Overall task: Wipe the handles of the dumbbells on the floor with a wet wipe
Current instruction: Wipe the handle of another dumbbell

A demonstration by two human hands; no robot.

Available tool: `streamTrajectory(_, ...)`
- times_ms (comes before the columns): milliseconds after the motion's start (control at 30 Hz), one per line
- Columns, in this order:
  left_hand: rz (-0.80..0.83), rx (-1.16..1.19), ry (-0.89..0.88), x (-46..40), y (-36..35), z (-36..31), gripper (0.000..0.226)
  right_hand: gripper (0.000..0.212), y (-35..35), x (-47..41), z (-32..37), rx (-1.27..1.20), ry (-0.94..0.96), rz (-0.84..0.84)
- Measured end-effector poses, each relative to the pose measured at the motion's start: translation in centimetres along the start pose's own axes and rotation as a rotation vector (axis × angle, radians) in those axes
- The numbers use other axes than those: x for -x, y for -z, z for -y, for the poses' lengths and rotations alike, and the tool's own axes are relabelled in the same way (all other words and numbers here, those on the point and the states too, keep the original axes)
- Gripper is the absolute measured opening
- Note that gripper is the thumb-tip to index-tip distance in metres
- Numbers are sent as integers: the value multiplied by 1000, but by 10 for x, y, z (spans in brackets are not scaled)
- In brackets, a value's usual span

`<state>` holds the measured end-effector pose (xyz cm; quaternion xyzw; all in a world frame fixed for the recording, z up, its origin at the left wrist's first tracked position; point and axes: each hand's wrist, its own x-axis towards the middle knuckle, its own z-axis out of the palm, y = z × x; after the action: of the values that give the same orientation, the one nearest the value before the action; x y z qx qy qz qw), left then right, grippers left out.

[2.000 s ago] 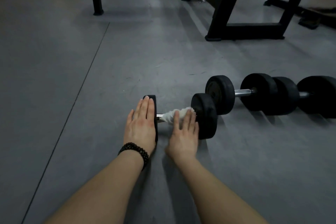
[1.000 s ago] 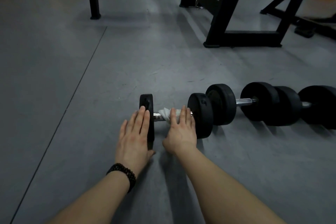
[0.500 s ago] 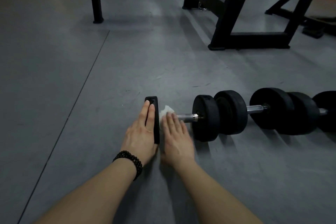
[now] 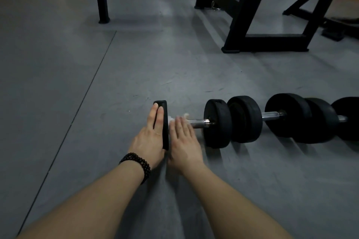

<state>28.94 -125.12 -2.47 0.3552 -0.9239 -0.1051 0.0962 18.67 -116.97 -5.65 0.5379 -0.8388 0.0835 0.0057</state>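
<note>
Dumbbell lies on the grey floor, nearest of a row. Left hand rests flat, fingers straight, against its left plate. Right hand presses straight fingers on the white wipe at the handle's left end. Chrome bar, black plates. Black bench frame stands behind.

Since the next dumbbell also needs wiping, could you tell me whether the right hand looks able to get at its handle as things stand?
Probably yes. The second dumbbell's handle lies bare between its weights, nothing covering it from above. The right hand rests on the wipe at the first handle's left end, so it must cross two weights.
</note>
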Motion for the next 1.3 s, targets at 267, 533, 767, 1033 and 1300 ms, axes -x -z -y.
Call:
streamTrajectory(267,17,-32,13,3,2,-2,128,98,-2,-3,-8,12,-116,-9)
streamTrajectory(533,52,-22,36,0,5,-2,131,102,-12,4,-7,10,-155,3)
streamTrajectory(767,106,8,35,-21,11,4,136,94,-15,-3,-20,-7,-376,-158)
streamTrajectory(1033,186,26,61,-45,21,6,145,91,-11,-21,-36,-7,-288,-94)
streamTrajectory(1300,177,28,71,-36,21,2,143,85,-2,-16,-38,-22,-182,-50)
